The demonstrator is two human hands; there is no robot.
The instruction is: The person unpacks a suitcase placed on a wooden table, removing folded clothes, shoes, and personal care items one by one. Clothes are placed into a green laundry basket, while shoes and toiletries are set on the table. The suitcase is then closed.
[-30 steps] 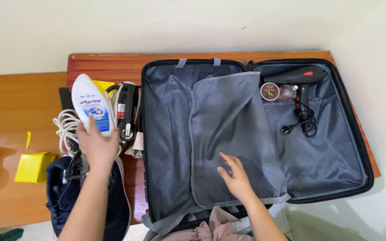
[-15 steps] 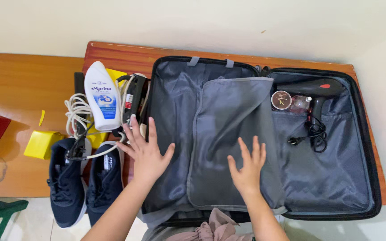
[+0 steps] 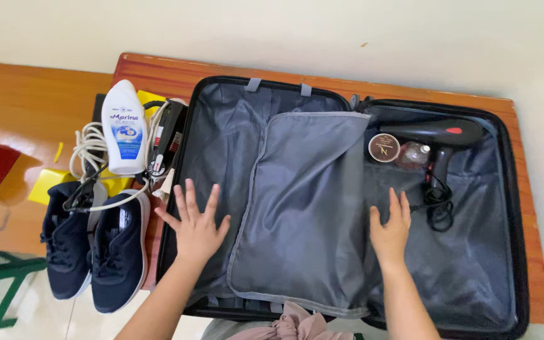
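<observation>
The black hard-shell suitcase (image 3: 511, 208) is lying wide open on the wooden table; its grey fabric divider flap (image 3: 303, 208) is lying flat over the middle; grey lining is showing in both halves.

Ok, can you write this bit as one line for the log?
left hand: flat on suitcase lining | right hand: flat beside grey divider flap | hair dryer: in right half | shoes: outside, on table

I see a black suitcase (image 3: 341, 208) lined in plain grey, its divider flap (image 3: 303, 208) the same grey. The hair dryer (image 3: 432, 135) is black with a red spot. Navy shoes (image 3: 92, 242) with white soles, a white lotion bottle (image 3: 123, 135) with a blue label, reddish-brown counter (image 3: 158, 69).
</observation>
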